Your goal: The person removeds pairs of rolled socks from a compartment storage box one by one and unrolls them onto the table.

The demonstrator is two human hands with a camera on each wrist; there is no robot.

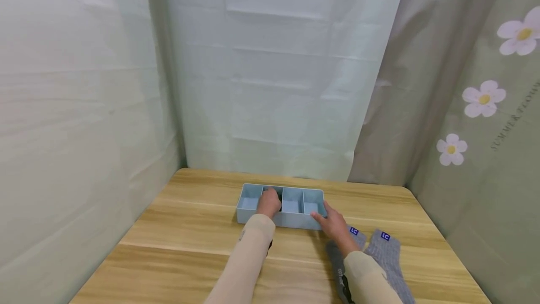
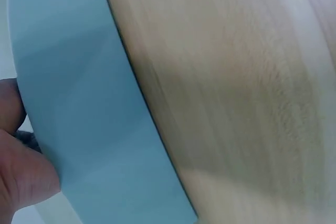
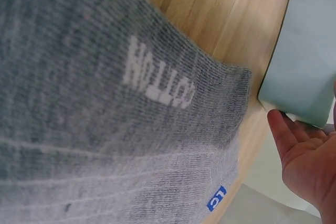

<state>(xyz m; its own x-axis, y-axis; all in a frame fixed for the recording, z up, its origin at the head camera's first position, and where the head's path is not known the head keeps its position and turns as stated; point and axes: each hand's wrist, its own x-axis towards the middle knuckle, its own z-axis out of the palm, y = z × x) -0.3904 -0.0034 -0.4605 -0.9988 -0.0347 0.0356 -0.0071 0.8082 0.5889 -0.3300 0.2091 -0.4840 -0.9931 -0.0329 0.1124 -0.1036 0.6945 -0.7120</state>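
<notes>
A light blue divided storage box (image 1: 295, 220) sits toward the back of the wooden table. My left hand (image 1: 269, 203) reaches down into its second compartment from the left, fingertips hidden inside. Something dark grey shows beside that hand, and in the left wrist view a dark grey cloth bundle (image 2: 26, 139) lies between thumb and finger. With my right hand (image 1: 334, 224) I hold the box's right end, thumb at the front rim and fingers along the end wall. Below the right hand lie grey socks (image 1: 386, 252), one partly under the forearm, with blue tags at their cuffs.
The wooden table (image 1: 177, 229) has a back edge close behind the box. Pale cloth or sheeting (image 1: 278, 83) hangs behind and on both sides, with white flowers (image 1: 483, 99) printed on the right. The other compartments of the box show bare blue floors.
</notes>
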